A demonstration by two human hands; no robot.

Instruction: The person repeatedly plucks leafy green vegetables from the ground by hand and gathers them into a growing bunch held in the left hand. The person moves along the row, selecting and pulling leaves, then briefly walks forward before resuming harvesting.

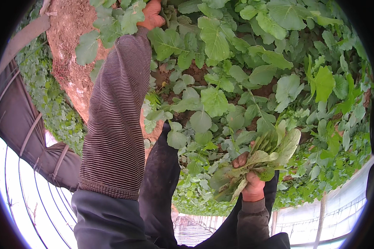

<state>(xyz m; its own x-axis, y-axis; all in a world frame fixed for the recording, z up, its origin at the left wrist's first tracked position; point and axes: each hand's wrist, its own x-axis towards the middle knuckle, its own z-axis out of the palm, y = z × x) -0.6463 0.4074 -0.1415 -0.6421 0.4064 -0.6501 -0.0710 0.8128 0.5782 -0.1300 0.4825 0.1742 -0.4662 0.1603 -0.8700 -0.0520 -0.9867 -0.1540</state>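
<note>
My right hand (253, 183) is closed around a bunch of picked green leaves (263, 155), some of them pale, yellowed and spotted. The bunch sticks out on both sides of my fist, in front of my dark trouser leg. My left arm, in a striped sleeve, reaches far forward. At its end my left hand (151, 15) is among the leaves of leafy green plants (215, 40), near the edge of the bed. Foliage and the picture's top rim hide its fingertips, so whether it grips a leaf is unclear.
Bare brown soil (70, 56) runs along the left of the plants. Beyond it lie more greenery and a dark rolled sheet (21, 102) held by straps. Light plastic greenhouse walling (336, 202) with posts stands at the lower right. My legs (162, 180) stand among the plants.
</note>
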